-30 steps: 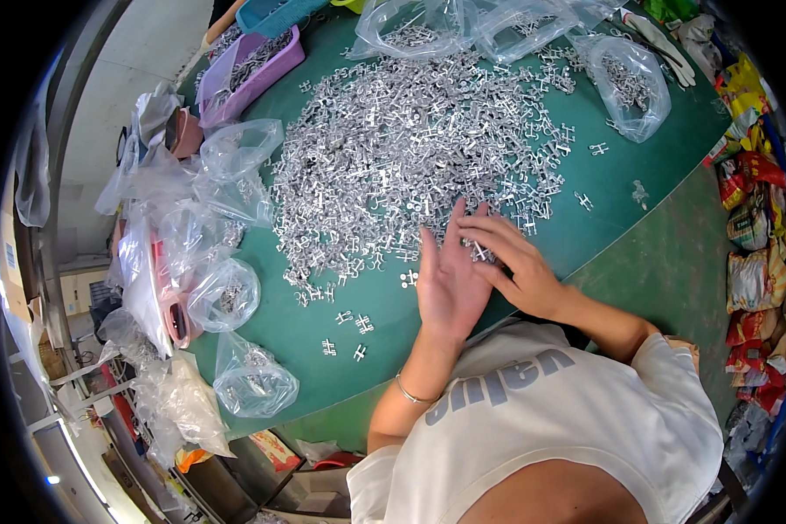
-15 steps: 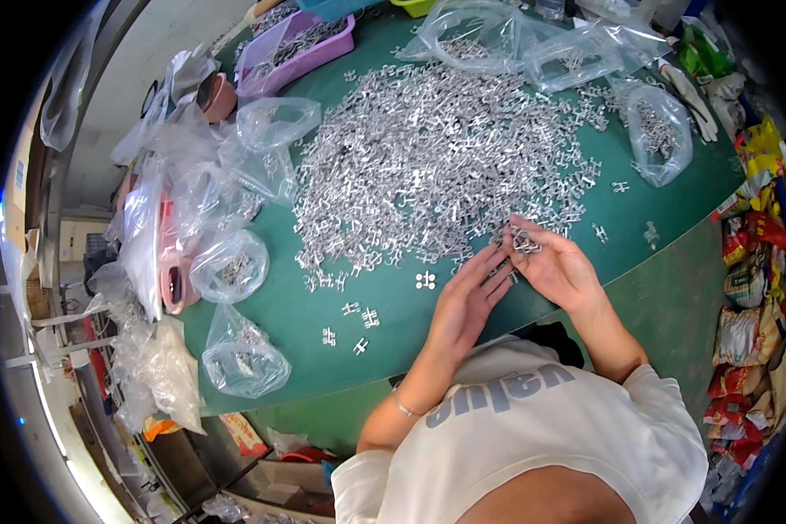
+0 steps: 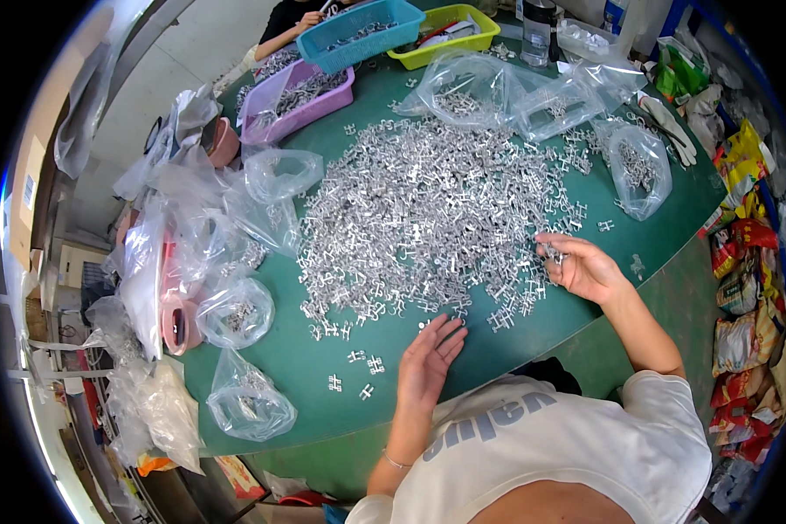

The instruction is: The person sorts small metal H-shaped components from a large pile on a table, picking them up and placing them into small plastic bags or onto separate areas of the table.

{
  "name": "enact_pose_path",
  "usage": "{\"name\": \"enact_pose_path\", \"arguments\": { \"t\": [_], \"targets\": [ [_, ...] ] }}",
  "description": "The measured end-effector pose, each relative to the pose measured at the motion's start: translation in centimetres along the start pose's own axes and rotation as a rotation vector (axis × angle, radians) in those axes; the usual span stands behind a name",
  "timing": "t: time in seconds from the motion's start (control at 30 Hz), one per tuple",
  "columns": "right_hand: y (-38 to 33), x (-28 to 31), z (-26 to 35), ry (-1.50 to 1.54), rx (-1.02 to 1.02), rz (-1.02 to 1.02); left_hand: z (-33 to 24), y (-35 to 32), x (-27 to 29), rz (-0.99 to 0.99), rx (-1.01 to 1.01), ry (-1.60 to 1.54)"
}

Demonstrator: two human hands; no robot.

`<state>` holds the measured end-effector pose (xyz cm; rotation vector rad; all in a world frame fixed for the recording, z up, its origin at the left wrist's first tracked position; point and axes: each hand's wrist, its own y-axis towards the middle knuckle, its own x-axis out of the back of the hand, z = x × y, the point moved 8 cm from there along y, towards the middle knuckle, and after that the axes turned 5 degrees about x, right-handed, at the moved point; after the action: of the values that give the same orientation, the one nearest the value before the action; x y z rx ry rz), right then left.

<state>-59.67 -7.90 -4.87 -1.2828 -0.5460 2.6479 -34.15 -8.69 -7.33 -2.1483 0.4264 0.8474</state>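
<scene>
While right-hand grip (image 3: 585, 271) holds metal pieces (image 3: 551, 252) | left-hand grip (image 3: 424, 364) beside heap (image 3: 428, 214)

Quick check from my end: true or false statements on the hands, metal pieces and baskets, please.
1. The left hand is open. True.
2. The metal pieces are heaped on a red table. False: the table is green.
3. The purple basket holds metal pieces. True.
4. The yellow basket is right of the blue basket. True.
5. The right hand touches the yellow basket. False: it is by the metal pieces.
</scene>
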Motion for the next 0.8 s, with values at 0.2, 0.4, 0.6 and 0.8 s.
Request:
{"name": "enact_pose_path", "arguments": {
  "t": [0.2,0.4,0.6,0.8],
  "targets": [
    [1.8,-1.8,0.7,-0.073,-0.026,-0.002,-0.8,0.2,0.5,-0.010,-0.024,0.036],
    [8.0,-6.2,8.1,0.083,0.196,0.011,-1.9,0.5,0.2,-0.014,-0.077,0.102],
    [13.1,-8.1,12.9,-0.727,0.536,0.023,-2.8,0.4,-1.1,-0.085,-0.252,0.551],
    [1.1,-8.4,0.8,-1.853,0.619,0.472,-4.6,1.6,-7.2,-0.185,-0.850,1.779]
  ]
}}
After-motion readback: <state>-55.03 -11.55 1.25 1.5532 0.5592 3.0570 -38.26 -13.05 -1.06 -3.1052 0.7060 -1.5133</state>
